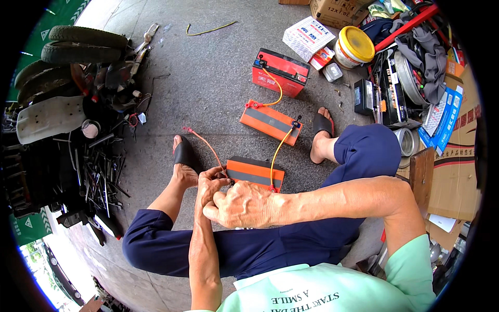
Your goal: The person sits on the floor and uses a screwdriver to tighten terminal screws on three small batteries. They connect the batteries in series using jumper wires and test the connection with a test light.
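Observation:
Three batteries stand in a row on the floor between my feet. The nearest battery (pixel 254 174) is orange with dark grey bands. My left hand (pixel 209 186) is at its left corner, fingers pinched on the lower end of an orange cable (pixel 210 147); that cable's far end, with a red lug, lies loose. My right hand (pixel 243 205) is closed in a fist right beside it, and what it grips is hidden. A yellow cable (pixel 277 156) links the nearest battery to the middle orange battery (pixel 267 122). Another yellow cable (pixel 278 86) joins that one to the red battery (pixel 280 73).
To the left lie worn tyres (pixel 83 52) and a heap of loose tools (pixel 101 177). At the right are a yellow-lidded bucket (pixel 356 44), a white box (pixel 308 37), a small black battery (pixel 365 96) and cardboard (pixel 457 177). A loose yellow-green wire (pixel 210 30) lies farther off.

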A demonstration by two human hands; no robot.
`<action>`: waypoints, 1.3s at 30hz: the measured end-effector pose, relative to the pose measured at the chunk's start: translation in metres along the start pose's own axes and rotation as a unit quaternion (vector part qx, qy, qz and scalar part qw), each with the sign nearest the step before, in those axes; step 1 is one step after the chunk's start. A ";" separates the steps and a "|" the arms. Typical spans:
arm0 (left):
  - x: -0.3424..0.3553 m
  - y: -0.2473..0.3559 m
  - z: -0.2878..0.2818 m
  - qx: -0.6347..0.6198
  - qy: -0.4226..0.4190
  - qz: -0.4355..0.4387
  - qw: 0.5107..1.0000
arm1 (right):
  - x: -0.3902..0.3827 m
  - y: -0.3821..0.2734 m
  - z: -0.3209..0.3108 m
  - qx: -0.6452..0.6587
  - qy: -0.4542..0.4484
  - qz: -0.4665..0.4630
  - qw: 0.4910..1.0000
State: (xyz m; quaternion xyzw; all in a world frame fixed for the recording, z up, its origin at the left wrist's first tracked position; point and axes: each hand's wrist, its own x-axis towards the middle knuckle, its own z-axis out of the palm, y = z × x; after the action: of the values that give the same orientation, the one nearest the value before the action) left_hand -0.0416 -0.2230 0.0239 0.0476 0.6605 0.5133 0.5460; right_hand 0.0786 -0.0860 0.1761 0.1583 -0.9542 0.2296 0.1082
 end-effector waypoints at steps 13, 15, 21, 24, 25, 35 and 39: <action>0.016 -0.005 0.006 -0.029 0.043 0.042 0.998 | -0.009 -0.007 0.008 -0.024 0.016 -0.061 0.998; 0.019 -0.006 0.006 -0.049 0.047 0.033 0.997 | -0.009 -0.009 0.007 -0.028 0.007 -0.058 0.998; 0.023 -0.009 0.006 -0.074 0.058 0.000 0.996 | -0.008 0.007 0.002 -0.040 0.008 -0.043 0.998; 0.029 -0.009 0.008 -0.057 0.045 0.006 0.997 | -0.007 0.015 -0.004 -0.050 0.013 -0.032 0.998; 0.029 -0.008 0.008 -0.059 0.047 0.011 0.997 | -0.007 0.016 -0.004 -0.050 0.016 -0.032 0.998; 0.036 -0.010 0.007 -0.063 0.051 0.018 0.997 | -0.010 -0.007 0.003 -0.064 -0.015 -0.060 0.996; 0.039 -0.005 0.013 -0.101 0.039 0.024 0.994 | -0.012 -0.019 0.010 -0.062 0.016 -0.064 0.996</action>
State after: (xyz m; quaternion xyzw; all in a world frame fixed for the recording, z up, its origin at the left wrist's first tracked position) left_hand -0.0449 -0.1928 -0.0048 -0.0116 0.6249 0.5917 0.5091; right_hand 0.0951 -0.1036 0.1721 0.2082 -0.9528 0.1647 0.1474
